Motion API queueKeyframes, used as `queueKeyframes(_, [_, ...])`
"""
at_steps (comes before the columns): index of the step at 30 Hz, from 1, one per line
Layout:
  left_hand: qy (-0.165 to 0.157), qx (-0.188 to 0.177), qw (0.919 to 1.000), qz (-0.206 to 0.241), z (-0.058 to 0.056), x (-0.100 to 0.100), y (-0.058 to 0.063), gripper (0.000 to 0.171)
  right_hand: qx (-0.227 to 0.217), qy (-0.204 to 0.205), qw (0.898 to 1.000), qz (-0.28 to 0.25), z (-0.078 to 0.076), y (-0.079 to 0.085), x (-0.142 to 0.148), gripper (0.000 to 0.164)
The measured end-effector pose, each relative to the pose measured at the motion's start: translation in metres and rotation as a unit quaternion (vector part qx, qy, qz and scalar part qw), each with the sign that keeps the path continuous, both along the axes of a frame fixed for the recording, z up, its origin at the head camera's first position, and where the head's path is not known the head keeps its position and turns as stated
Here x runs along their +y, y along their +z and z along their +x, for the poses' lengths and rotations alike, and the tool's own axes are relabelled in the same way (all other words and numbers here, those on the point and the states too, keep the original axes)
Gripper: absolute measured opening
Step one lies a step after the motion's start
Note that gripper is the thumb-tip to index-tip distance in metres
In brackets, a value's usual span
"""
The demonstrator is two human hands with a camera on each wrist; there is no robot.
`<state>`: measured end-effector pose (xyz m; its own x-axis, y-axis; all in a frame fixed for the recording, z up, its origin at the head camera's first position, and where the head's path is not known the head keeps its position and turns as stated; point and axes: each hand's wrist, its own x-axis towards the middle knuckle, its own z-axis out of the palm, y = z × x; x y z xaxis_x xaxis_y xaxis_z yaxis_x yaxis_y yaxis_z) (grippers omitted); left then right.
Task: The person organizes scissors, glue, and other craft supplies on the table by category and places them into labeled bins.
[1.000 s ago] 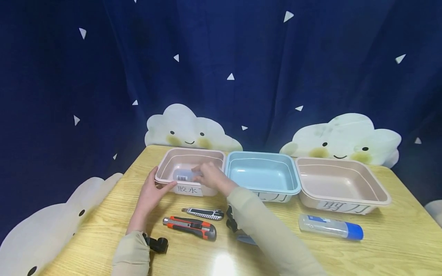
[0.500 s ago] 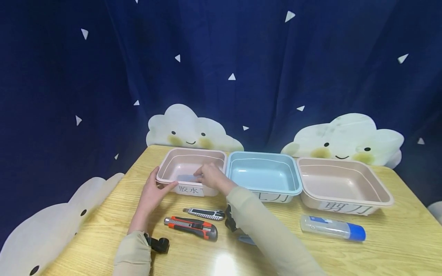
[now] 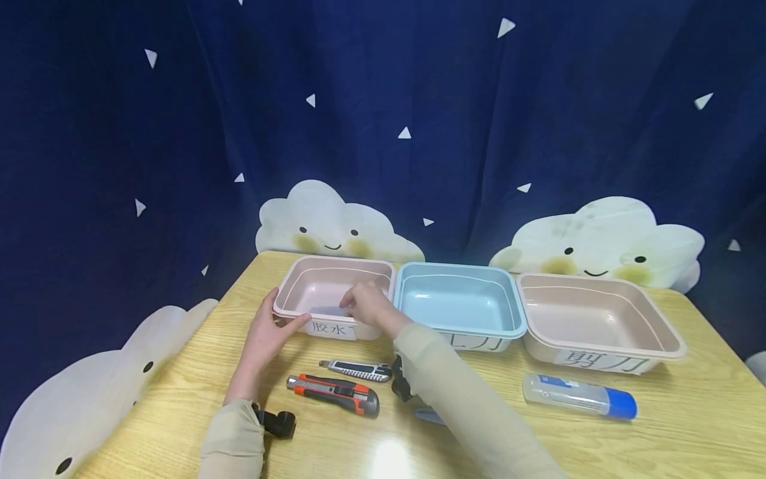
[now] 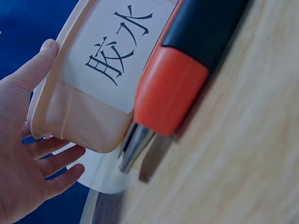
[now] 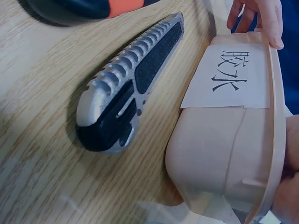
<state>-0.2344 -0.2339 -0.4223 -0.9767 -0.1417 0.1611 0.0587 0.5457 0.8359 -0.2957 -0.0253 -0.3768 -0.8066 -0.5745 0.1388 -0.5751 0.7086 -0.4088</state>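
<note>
My left hand (image 3: 266, 336) holds the front left corner of a pink plastic bin (image 3: 293, 318), thumb on the rim. In the left wrist view its other fingers (image 4: 60, 179) spread beneath the bin's side. Inside this bin lies a translucent, pale bluish glue bottle (image 3: 326, 311), mostly hidden by the front wall. My right hand (image 3: 368, 307) reaches over the front rim with curled fingers at the bottle's right end; its fingertips are partly hidden. In front of the bin lie a silver-and-black utility knife (image 3: 356, 370) and a larger orange-and-black utility knife (image 3: 334, 394).
A blue bin (image 3: 457, 332) and another pinkish bin (image 3: 598, 283) stand to the right in a row, each with a paper label. A clear glue bottle with a blue cap (image 3: 621, 403) lies before them. A blue-grey object (image 3: 428, 416) shows partly under my right forearm.
The glue bottle has sunk lower in the pink bin, its barcode now out of sight. My right hand has moved slightly with it. My left hand keeps its hold on the bin.
</note>
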Motion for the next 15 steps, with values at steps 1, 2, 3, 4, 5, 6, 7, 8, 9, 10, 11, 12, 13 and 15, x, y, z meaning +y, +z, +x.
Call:
queueKeyframes(1, [-0.001,0.002,1.0000,0.001,0.000,0.000,0.000,0.092,0.002,0.001,1.000,-0.001,0.000,-0.001,0.000,0.020])
queueKeyframes(2, [-0.002,0.003,1.0000,0.002,0.000,0.000,-0.001,0.092,0.002,0.001,1.000,-0.003,0.000,-0.002,0.000,0.021])
queueKeyframes(3, [-0.002,0.004,1.0000,0.003,0.001,0.000,-0.001,0.091,0.002,0.002,1.000,-0.006,0.000,-0.002,0.001,0.021])
queueKeyframes(4, [-0.002,0.004,1.0000,0.003,0.001,0.000,-0.002,0.091,0.004,0.002,1.000,-0.010,0.000,-0.003,0.001,0.022])
queueKeyframes(5, [-0.003,0.004,1.0000,0.004,0.001,0.001,-0.002,0.091,0.007,0.003,1.000,-0.014,0.000,-0.004,0.001,0.022])
queueKeyframes(6, [-0.003,0.005,1.0000,0.004,0.001,0.001,-0.002,0.090,0.006,0.002,1.000,-0.017,0.001,-0.004,0.002,0.022])
queueKeyframes(7, [-0.002,0.005,1.0000,0.003,0.000,0.001,-0.002,0.090,0.008,0.001,1.000,-0.021,0.002,-0.003,0.002,0.021])
queueKeyframes(8, [-0.001,0.005,1.0000,0.003,0.000,0.001,-0.003,0.090,0.007,0.000,1.000,-0.027,0.003,-0.002,0.003,0.021])
queueKeyframes(9, [0.001,0.008,1.0000,0.002,0.000,0.001,-0.003,0.090,0.006,0.000,1.000,-0.031,0.004,-0.001,0.004,0.020])
queueKeyframes(10, [0.003,0.009,1.0000,0.001,-0.001,0.001,-0.003,0.090,0.003,-0.002,0.999,-0.035,0.005,0.000,0.005,0.019])
queueKeyframes(11, [0.003,0.009,0.9999,-0.001,-0.001,0.001,-0.003,0.090,0.001,-0.004,0.999,-0.038,0.007,0.002,0.006,0.018])
queueKeyframes(12, [0.004,0.010,0.9999,-0.002,-0.001,0.001,-0.003,0.090,0.002,-0.006,0.999,-0.040,0.008,0.004,0.007,0.018])
queueKeyframes(13, [0.004,0.011,0.9999,-0.002,-0.002,0.000,-0.003,0.090,0.006,-0.007,0.999,-0.043,0.009,0.006,0.009,0.017])
queueKeyframes(15, [0.003,0.013,0.9999,0.000,-0.003,0.000,-0.003,0.091,0.015,-0.009,0.999,-0.047,0.011,0.010,0.013,0.016])
